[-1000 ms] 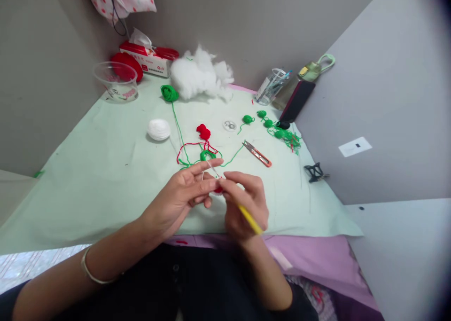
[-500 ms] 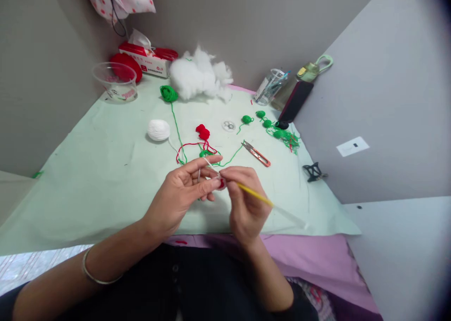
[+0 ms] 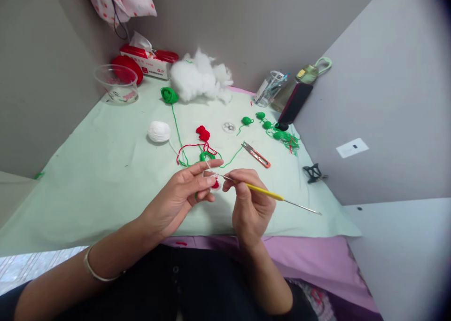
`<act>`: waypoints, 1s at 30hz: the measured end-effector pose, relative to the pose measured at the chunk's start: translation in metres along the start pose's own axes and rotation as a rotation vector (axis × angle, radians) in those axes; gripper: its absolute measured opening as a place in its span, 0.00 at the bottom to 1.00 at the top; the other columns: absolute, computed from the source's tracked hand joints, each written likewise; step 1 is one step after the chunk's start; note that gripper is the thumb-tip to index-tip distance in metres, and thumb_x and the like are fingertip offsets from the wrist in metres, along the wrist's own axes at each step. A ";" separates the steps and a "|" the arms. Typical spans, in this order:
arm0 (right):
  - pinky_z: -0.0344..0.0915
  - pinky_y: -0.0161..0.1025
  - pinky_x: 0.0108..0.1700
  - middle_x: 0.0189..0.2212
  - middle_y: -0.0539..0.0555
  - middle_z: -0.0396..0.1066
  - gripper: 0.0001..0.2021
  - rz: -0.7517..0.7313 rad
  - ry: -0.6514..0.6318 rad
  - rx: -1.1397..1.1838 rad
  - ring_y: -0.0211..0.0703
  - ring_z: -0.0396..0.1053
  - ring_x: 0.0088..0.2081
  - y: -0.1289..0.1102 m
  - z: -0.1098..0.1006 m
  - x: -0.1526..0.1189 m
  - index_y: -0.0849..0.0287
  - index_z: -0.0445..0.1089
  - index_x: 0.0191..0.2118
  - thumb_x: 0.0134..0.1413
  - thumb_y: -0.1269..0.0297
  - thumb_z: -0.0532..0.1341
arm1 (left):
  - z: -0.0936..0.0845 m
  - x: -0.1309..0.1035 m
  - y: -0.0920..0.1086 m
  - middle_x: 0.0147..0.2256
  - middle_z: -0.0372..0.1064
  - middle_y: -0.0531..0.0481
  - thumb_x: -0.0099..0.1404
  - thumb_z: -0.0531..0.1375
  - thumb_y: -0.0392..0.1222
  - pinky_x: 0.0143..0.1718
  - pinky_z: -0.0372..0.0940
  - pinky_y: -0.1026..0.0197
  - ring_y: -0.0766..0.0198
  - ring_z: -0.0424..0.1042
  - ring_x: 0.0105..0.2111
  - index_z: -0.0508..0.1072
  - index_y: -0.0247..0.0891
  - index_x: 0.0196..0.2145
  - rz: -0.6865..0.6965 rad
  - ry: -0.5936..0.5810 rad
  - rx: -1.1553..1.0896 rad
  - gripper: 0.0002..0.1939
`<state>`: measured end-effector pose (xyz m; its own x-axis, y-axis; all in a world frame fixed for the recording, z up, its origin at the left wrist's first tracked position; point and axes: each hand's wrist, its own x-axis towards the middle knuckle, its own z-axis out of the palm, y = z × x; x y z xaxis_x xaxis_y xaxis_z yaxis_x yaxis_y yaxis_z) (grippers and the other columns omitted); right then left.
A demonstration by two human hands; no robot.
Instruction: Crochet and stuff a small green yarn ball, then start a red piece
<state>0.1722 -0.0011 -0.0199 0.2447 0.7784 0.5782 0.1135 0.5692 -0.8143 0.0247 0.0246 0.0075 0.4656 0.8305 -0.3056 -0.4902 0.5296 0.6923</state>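
A small red and white crocheted piece (image 3: 216,183) is pinched between the thumb and fingers of my left hand (image 3: 186,184). White yarn loops over its raised index finger. My right hand (image 3: 251,203) grips a crochet hook (image 3: 264,190) with a yellow handle and metal ends; one tip is at the top edge of the piece, the other points out to the right. Beyond my hands lie a white yarn ball (image 3: 159,131), a small red yarn bundle (image 3: 203,133) and tangled green yarn (image 3: 208,156). Orange-handled thread snips (image 3: 257,155) rest to the right.
White stuffing (image 3: 199,76) stands at the back by a tissue box (image 3: 151,62). A clear tub (image 3: 118,86) and green yarn ball (image 3: 169,95) are at the left. Small green crocheted balls (image 3: 267,125), a phone (image 3: 296,102) and a bottle (image 3: 306,74) are at the right.
My right hand has drawn slightly right and down, the hook now lying flatter and showing its whole length. More of the red and white piece is visible between my hands.
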 end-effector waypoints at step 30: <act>0.68 0.34 0.30 0.31 0.50 0.75 0.08 0.375 0.026 0.435 0.34 0.70 0.27 -0.004 -0.006 0.008 0.54 0.79 0.37 0.65 0.60 0.63 | -0.001 -0.001 0.003 0.30 0.63 0.56 0.63 0.67 0.34 0.25 0.64 0.71 0.78 0.51 0.21 0.80 0.39 0.53 -0.004 -0.112 -0.005 0.20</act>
<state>0.1793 0.0015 -0.0122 0.2161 0.9445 0.2476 -0.3913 0.3161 -0.8642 0.0221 0.0257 0.0087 0.5467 0.8041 -0.2337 -0.4918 0.5342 0.6876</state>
